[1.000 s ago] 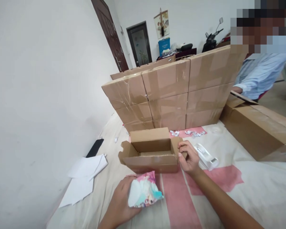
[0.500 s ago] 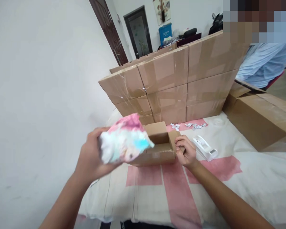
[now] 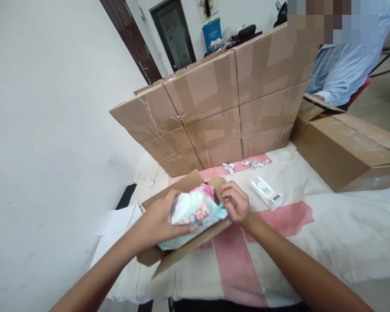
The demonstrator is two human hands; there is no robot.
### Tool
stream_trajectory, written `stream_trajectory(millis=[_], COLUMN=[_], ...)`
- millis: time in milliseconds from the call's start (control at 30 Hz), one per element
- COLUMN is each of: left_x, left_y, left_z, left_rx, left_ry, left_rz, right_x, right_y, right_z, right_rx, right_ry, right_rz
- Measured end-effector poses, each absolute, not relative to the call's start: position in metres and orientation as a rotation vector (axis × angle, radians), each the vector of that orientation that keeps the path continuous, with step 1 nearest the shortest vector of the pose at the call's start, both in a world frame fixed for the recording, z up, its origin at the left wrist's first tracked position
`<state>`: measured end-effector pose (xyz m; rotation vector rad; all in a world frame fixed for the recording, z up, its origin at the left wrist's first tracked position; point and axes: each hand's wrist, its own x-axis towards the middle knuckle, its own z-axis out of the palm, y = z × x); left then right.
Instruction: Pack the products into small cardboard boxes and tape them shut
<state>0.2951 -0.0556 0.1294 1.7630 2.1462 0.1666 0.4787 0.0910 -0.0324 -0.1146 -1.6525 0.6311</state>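
A small open cardboard box (image 3: 191, 249) stands on the cloth, its flaps spread. My left hand (image 3: 157, 219) is wrapped round a pink, white and light-blue plastic packet (image 3: 201, 206), which is inside the box's opening. Something pale blue shows beneath the packet, partly hidden by my fingers. On the box's right side, my right hand (image 3: 235, 203) is closed on the raised end flap (image 3: 217, 183).
A white device with a small display (image 3: 265, 193) lies right of my right hand. Crumpled paper bits (image 3: 256, 164) lie behind it. Stacked taped cartons (image 3: 211, 112) form a wall behind. A large carton (image 3: 344, 151) and a person in a blue shirt (image 3: 341, 73) are at the right.
My left hand has lowered the packet into the box's opening. The box now sits tilted with its front flap showing. The whole view has shifted slightly.
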Motion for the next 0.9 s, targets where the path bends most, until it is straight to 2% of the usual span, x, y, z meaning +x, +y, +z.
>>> stream_trajectory(millis=[67, 233, 500, 900], left_x=[0.292, 0.288, 0.286, 0.278], left_y=[-0.042, -0.023, -0.018, -0.026], left_z=[0.117, 0.087, 0.061, 0.058], left_rx=[1.721, 1.752, 1.763, 1.835], left_ry=[2.209, 2.279, 2.243, 2.155], left_rz=[0.167, -0.182, -0.473, -0.303], right_x=[0.477, 0.475, 0.474, 0.475], right_y=[0.089, 0.086, 0.086, 0.084], right_z=[-0.033, -0.033, -0.032, -0.030], right_rx=[-0.099, -0.094, -0.124, -0.160], right_ry=[-1.646, -1.619, -1.645, -1.650], right_rz=[0.651, 0.661, 0.648, 0.641])
